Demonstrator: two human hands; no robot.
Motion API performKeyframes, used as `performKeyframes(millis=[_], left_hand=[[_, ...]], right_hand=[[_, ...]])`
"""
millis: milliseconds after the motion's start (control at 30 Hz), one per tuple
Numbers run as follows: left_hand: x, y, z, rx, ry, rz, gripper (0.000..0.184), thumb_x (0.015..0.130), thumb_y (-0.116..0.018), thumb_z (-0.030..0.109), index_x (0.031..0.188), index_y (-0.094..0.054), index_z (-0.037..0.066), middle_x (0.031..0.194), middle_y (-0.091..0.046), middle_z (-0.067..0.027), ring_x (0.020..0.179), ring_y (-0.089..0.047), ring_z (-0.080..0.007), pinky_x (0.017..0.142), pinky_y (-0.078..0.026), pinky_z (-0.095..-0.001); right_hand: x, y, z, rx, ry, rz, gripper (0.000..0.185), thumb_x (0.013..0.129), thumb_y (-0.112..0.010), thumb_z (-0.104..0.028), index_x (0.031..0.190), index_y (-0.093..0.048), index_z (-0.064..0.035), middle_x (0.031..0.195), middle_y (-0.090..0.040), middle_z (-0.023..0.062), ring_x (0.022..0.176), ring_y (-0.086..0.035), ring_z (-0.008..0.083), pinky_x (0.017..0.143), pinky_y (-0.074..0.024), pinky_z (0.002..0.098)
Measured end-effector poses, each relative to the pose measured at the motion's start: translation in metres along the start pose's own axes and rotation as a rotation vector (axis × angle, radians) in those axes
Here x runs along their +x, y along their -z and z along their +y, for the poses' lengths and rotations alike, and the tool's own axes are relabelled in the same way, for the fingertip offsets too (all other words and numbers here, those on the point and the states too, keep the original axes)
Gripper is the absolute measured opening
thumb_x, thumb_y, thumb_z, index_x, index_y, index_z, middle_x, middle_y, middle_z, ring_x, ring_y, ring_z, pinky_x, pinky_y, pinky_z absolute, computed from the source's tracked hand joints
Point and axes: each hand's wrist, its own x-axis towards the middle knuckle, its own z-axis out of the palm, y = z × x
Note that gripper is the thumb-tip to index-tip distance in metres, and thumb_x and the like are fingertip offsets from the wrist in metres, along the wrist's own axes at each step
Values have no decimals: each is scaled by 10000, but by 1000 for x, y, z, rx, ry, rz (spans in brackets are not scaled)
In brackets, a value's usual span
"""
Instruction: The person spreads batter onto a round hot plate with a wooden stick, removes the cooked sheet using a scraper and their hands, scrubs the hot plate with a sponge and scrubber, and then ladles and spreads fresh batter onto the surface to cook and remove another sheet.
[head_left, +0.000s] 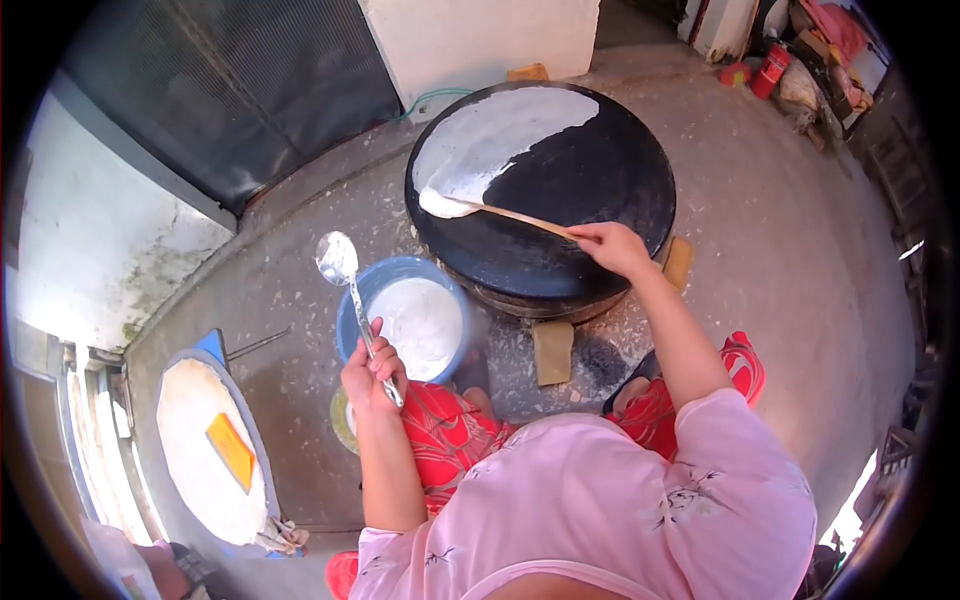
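- Pale batter lies across the far and left parts of the black griddle; the griddle's right and near parts show bare.
- The batter looks thickest at the griddle's left edge, a white heap by the tip of the wooden spreader.
- To spread it well, I'd keep the spreader low and level, press lightly and evenly, and sweep one smooth arc along the griddle's rim; dawdling could leave a thick patch, pressing hard could tear the sheet.
- The right hand is above the griddle's near right part, its fingers clamped on the spreader's handle. The batter is well apart from those fingers, out at the stick's other end.
- The left hand is off the griddle's near left side, its fingers wrapped round a metal ladle smeared white.
- Just beside the griddle, near left, stands a blue basin of white mixture.
- Farther left of the griddle, a yellow scraper rests on a pale round sheet.
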Motion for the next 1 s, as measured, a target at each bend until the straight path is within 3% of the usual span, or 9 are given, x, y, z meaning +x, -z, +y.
performKeyframes(millis=[100,167,200,400,467,600,667,867,1000], left_hand=[[3,8,4,14,-14,2,351,949,-311,206,1142,-442,-56,668,-419,-41,464,-370,-98,371,-318,-219],[2,9,5,0,4,-19,361,948,-315,219,1160,-433,-48,684,-427,-47,472,-368,-99,381,-310,-219],[3,8,6,4,8,-17,361,948,-315,219,1160,-433,-48,684,-427,-47,472,-368,-99,381,-310,-219],[2,14,14,-22,44,-40,363,947,-317,219,1159,-434,-52,687,-426,-47,476,-367,-100,384,-310,-220],[3,17,17,-12,44,-41,362,947,-318,223,1153,-438,-48,688,-428,-49,474,-364,-103,385,-310,-222],[3,18,21,10,38,-16,355,946,-317,224,1147,-445,-40,691,-431,-51,474,-362,-106,385,-311,-226],[4,19,24,28,47,-11,347,946,-319,224,1142,-448,-32,696,-438,-55,473,-361,-111,387,-312,-230],[2,21,27,53,47,-16,352,952,-304,237,1134,-449,-27,704,-445,-64,485,-369,-124,394,-316,-242],[-2,22,32,57,61,-24,352,953,-301,238,1131,-450,-26,705,-448,-67,484,-372,-123,398,-314,-241]], right_hand=[[5,-31,36,70,-119,169,269,838,-538,-241,1095,-619,-241,1014,-635,84,941,-600,236,815,-456,318],[21,-70,59,370,-17,174,281,849,-523,-231,1112,-609,-185,1045,-622,113,962,-594,245,838,-441,305],[10,-74,39,318,41,101,289,857,-510,-226,1119,-601,-145,1059,-614,136,982,-586,249,858,-425,291],[-85,-62,-3,95,-57,-152,330,847,-534,-154,1172,-566,-105,896,-660,124,817,-632,180,743,-467,289],[-120,-69,5,-11,19,-15,378,838,-492,-179,1213,-519,-136,810,-636,149,780,-611,322,700,-474,391],[-116,-105,-8,-154,61,141,420,830,-472,-142,1243,-442,-74,759,-618,174,741,-602,352,671,-472,425],[-82,-137,-35,-168,237,374,395,836,-435,-113,1215,-402,-10,750,-610,189,694,-605,358,637,-478,427],[11,-202,-148,-397,200,80,580,836,-407,-99,1365,-192,4,786,-626,174,692,-634,318,623,-509,402],[10,-209,-146,-292,38,1,652,827,-398,-90,1399,-91,-26,918,-615,201,769,-633,328,660,-511,399]])
